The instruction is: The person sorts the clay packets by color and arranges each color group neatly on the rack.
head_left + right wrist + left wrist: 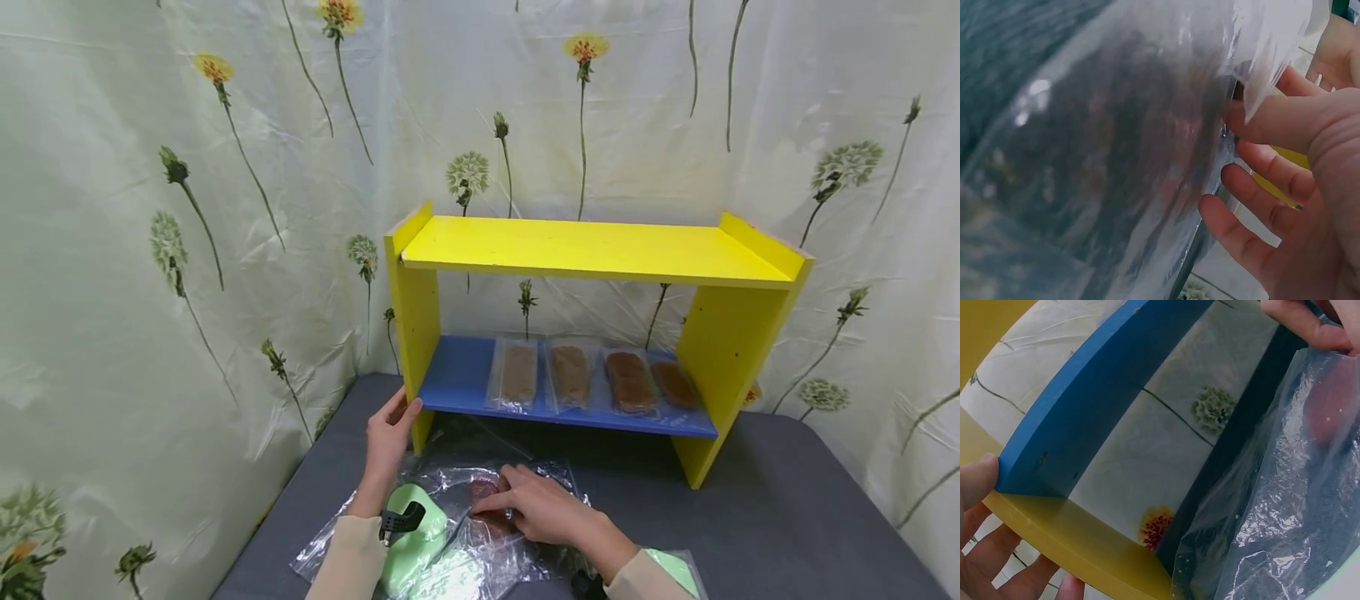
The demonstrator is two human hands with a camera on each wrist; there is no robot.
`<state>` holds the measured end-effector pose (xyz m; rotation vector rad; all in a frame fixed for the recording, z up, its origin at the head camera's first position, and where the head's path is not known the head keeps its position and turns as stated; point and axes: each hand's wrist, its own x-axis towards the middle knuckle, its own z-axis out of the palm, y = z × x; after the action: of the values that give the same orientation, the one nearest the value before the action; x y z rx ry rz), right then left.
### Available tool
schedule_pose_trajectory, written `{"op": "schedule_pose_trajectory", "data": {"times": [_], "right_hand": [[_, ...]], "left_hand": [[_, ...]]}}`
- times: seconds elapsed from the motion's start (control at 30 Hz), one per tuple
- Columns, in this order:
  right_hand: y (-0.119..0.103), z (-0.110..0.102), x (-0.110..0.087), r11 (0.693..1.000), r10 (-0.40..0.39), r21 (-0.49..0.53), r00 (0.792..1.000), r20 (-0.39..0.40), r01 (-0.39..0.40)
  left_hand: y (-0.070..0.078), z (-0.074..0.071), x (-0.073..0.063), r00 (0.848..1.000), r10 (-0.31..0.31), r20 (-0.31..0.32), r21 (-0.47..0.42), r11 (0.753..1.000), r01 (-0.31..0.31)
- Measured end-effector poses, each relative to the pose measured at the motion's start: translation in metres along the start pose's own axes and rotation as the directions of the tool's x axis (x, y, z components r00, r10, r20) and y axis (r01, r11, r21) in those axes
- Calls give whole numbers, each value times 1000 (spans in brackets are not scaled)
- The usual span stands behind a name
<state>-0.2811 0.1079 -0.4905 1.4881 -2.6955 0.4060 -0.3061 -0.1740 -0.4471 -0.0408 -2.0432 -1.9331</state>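
Hands [532, 504] [389, 437] on clear bag [1279, 506] (and yellow shelf [592, 247])

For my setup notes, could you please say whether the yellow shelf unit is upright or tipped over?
Upright: the shelf unit stands on its side panels, and packets lie on its blue board.

Four packets [570, 375] occupy one of two shelves [461, 375]

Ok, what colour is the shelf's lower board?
The lower board is blue; the head view shows it best.
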Motion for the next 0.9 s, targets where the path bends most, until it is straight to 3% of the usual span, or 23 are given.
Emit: {"op": "schedule_pose_trajectory", "data": {"times": [0.23,0.4,0.63,0.77,0.9], "right_hand": [[7,-4,-6,999,11,38,999,-49,-9],[14,-10,-10,996,57,63,998,17,-58],[15,-13,-11,990,91,102,991,102,-102],[14,-19,-12,988,120,74,982,147,-132],[13,-25,-13,988,143,28,980,140,-149]], "left_hand": [[0,2,0,1000,4,-14,2,1000,-4],[1,2,0,1000,5,-13,-5,1000,-5],[-32,0,14,1000,-2,-23,-29,1000,2],[-38,1,16,1000,4,-29,-51,999,-5],[-37,3,16,999,33,-36,-31,999,-34]]}}
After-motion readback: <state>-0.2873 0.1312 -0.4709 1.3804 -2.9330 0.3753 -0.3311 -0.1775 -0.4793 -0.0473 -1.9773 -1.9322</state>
